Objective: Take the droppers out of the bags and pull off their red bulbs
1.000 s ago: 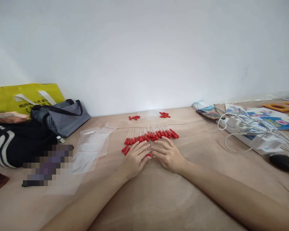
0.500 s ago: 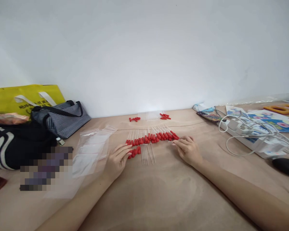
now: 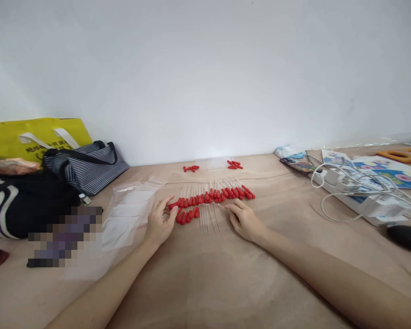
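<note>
My left hand [image 3: 160, 220] pinches the red rubber bulb of a dropper [image 3: 173, 205] at the left end of a long row. My right hand [image 3: 244, 219] has its fingertips closed together beside the upper ends of several thin glass tubes [image 3: 208, 219]; what lies between them is too small to make out. The long row of droppers [image 3: 214, 195] has red bulbs towards me and clear glass stems pointing away. Below its left part lies a shorter group of red bulbs [image 3: 187, 215], next to the bare-looking tubes.
Two small piles of red bulbs [image 3: 191, 168] lie near the wall. Clear plastic bags [image 3: 126, 214] and a striped bag [image 3: 85, 167] are at left, by a yellow bag [image 3: 55, 125]. At right are a power strip [image 3: 356, 201] with tangled cables and a black mouse [image 3: 406, 237].
My right hand has moved left from the right end of the row to the glass tubes. My left hand has shifted slightly left and up, onto a red bulb.
</note>
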